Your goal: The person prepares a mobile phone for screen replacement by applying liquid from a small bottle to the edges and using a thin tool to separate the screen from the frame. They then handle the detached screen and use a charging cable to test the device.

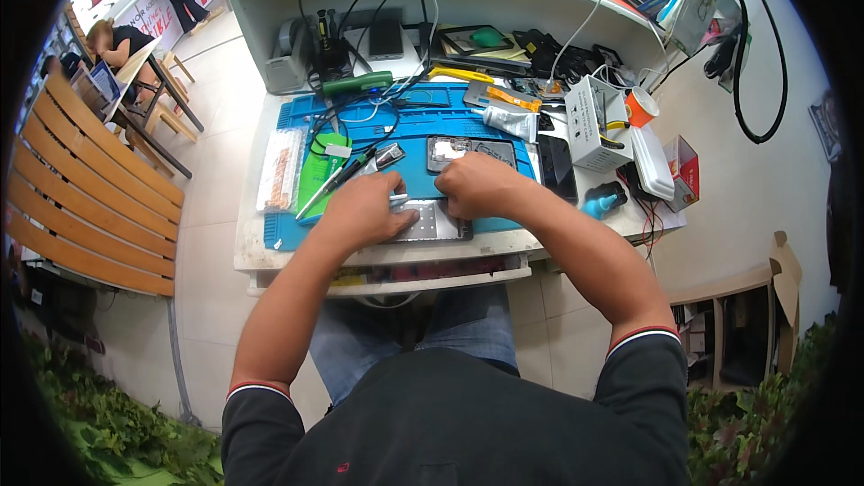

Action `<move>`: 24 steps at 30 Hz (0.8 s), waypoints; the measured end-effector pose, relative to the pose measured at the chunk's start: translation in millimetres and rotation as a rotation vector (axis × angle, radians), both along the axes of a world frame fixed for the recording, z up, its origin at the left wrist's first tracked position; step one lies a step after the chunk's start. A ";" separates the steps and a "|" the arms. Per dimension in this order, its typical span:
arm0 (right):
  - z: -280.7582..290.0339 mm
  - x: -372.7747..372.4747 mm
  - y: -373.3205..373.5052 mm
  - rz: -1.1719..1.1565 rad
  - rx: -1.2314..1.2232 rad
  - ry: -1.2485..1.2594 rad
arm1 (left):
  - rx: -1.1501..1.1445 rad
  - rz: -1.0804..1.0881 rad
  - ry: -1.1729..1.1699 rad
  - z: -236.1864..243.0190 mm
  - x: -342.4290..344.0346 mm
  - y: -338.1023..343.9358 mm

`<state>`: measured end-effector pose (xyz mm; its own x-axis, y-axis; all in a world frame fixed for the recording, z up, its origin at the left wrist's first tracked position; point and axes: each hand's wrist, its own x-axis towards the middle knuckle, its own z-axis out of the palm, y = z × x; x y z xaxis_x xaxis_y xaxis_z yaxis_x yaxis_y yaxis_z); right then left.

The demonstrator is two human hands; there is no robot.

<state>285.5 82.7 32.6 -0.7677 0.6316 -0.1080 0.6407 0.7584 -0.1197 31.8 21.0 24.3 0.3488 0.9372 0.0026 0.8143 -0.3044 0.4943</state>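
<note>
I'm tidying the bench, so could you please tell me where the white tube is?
In the head view, the white tube lies right of centre, beyond the opened phone and left of the white box.

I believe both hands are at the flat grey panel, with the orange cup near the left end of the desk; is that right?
Not quite: the head view shows the orange cup toward the right end of the desk. The left hand and right hand are indeed at the flat grey panel.

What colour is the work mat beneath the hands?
The work mat is blue; head view.
</note>
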 end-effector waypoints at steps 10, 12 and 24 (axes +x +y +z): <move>28.8 30.4 -19.3 -0.398 -0.305 0.947 | 0.035 0.004 -0.035 -6.6 -2.8 -2.3; 24.3 39.2 -36.9 -0.379 -0.153 0.857 | 0.050 0.005 -0.032 -7.2 -1.8 -2.3; -39.1 52.1 -74.6 -0.142 0.115 0.467 | -0.130 0.030 -0.102 19.2 -9.8 -2.3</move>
